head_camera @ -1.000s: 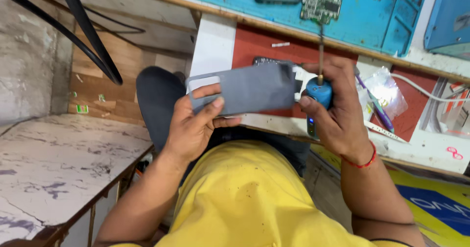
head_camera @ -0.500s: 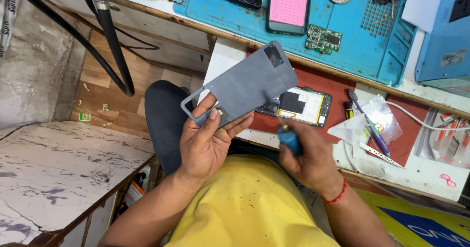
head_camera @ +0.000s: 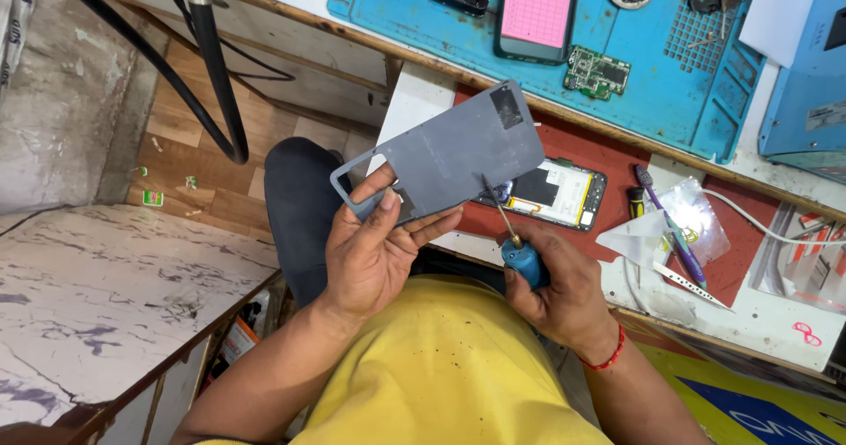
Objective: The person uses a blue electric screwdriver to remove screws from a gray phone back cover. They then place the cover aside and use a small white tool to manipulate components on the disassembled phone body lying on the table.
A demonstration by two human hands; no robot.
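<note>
Grey back cover [head_camera: 449,150] raised higher in left hand [head_camera: 374,251], screwdriver [head_camera: 515,242] lowered.

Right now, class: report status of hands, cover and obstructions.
Left hand holds grey back cover. Right hand grips blue-handled screwdriver, tip at cover. Opened phone lies behind.

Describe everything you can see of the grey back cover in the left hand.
The grey back cover is a thin, flat, matte panel, plastic by its look, with rounded corners. A rectangular camera cutout opens at its lower-left end, and a dark square patch sits near the upper-right end. It is held tilted above the red mat, its inner face toward the camera. The left hand grips it by the cutout end, thumb on top. The screwdriver tip meets its lower edge.
</note>
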